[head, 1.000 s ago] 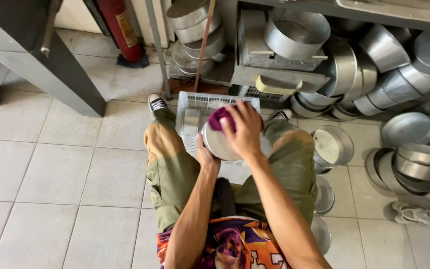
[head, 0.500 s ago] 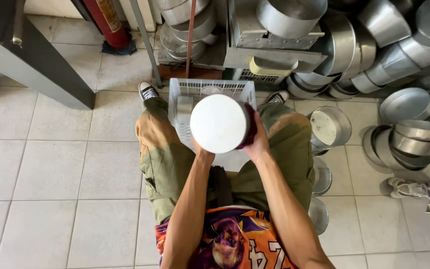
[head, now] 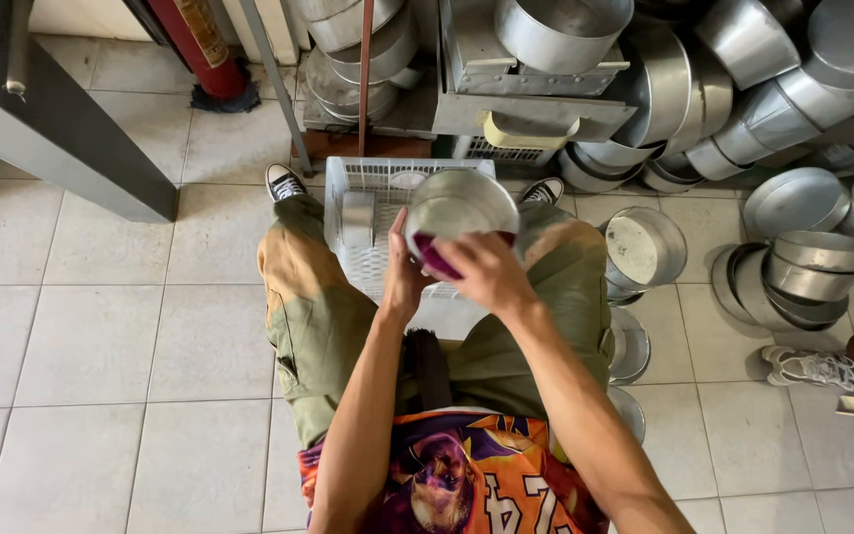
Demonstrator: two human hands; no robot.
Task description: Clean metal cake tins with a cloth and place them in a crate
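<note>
sitting over the white crate (head: 363,188) on the tiled floor (head: 81,336), left hand (head: 402,282) fingers clamp the round metal pan (head: 459,203) by its rim, right hand (head: 486,272) wraps a purple cloth (head: 437,259) against it, looks light, stiff, slippery, so grip the rim

The floor (head: 81,326) is made of pale square tiles. On it stands a white plastic crate (head: 368,213) between the person's sneakers. To the right, round metal pans (head: 644,247) lie in stacks and singly. A red cylinder (head: 205,54) stands at the back, beside a grey metal leg (head: 61,148).
</note>
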